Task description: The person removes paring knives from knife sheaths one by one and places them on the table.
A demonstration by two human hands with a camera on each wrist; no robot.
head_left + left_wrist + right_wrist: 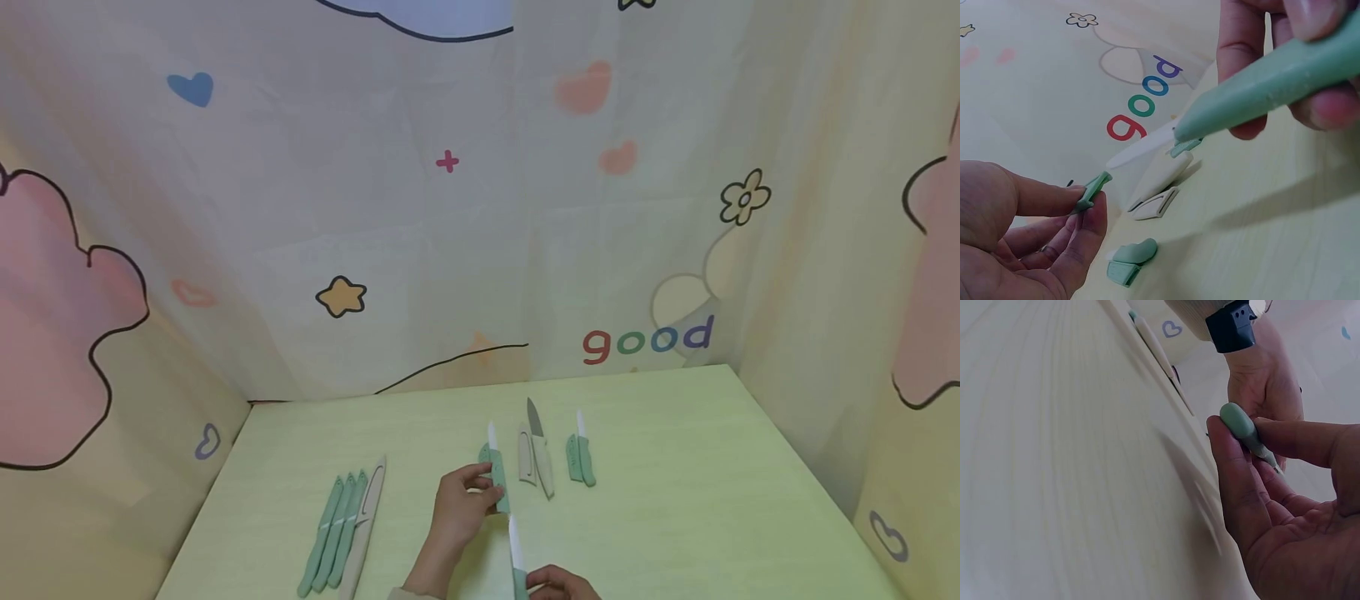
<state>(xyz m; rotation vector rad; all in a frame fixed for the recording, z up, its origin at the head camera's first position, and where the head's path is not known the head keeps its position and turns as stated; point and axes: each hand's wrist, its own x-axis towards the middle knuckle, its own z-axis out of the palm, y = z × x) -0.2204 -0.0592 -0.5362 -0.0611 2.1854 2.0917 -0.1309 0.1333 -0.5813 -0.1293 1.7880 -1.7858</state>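
Nearest, the right hand grips a small knife by its green handle, leaving the white blade free, its tip towards the green sheath that the left hand pinches, seemingly for alignment. Leftward, sheathed knives lie side by side, apparently grouped; farther, bare knives lie beside loose sheaths, apparently colour-matched.
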